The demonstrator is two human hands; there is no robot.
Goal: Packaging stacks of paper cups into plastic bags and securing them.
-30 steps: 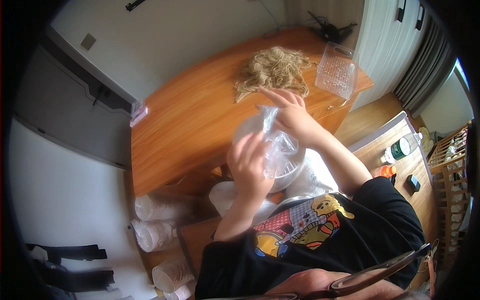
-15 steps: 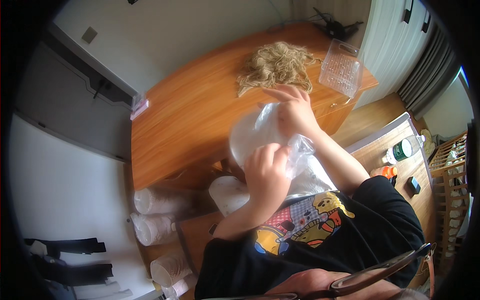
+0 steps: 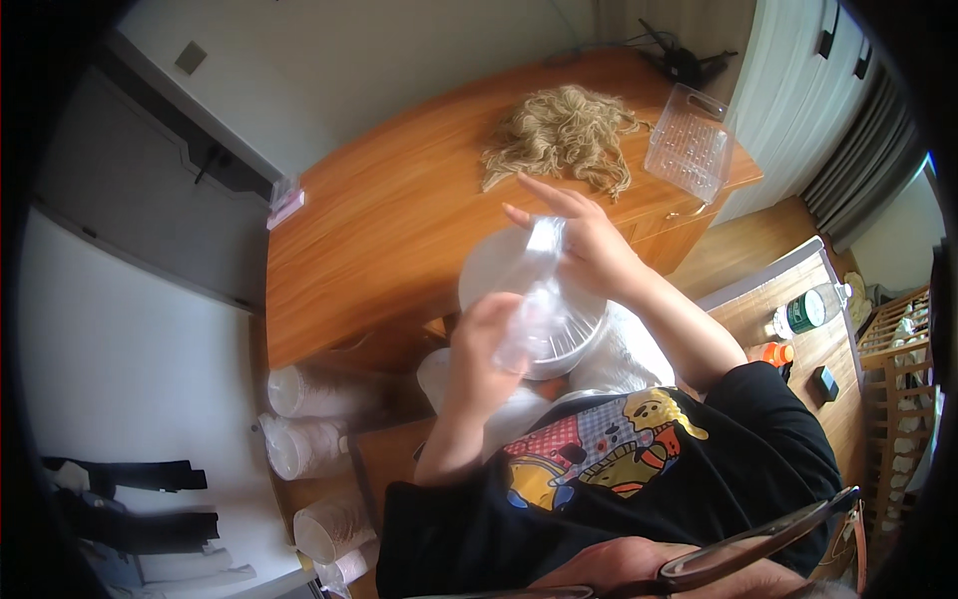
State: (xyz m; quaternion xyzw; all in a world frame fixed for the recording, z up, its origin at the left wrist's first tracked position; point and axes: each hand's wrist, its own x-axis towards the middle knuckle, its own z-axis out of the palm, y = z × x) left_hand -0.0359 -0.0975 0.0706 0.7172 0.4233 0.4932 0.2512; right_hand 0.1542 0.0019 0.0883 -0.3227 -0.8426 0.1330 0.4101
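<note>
The left hand (image 3: 481, 344) has its fingers curled around bunched clear plastic (image 3: 527, 327), which runs up to the right hand (image 3: 597, 248) at one o'clock. Two fingers there stretch toward ten o'clock; whether the others grip, I cannot tell. Beneath lies a round translucent container (image 3: 485, 268). Beyond, on the counter (image 3: 379, 220), tan yarn (image 3: 564, 135) sits at twelve o'clock.

Thin, crinkled clear plastic film (image 3: 542, 307) stretches across a round, whitish, translucent container (image 3: 485, 265).
</note>
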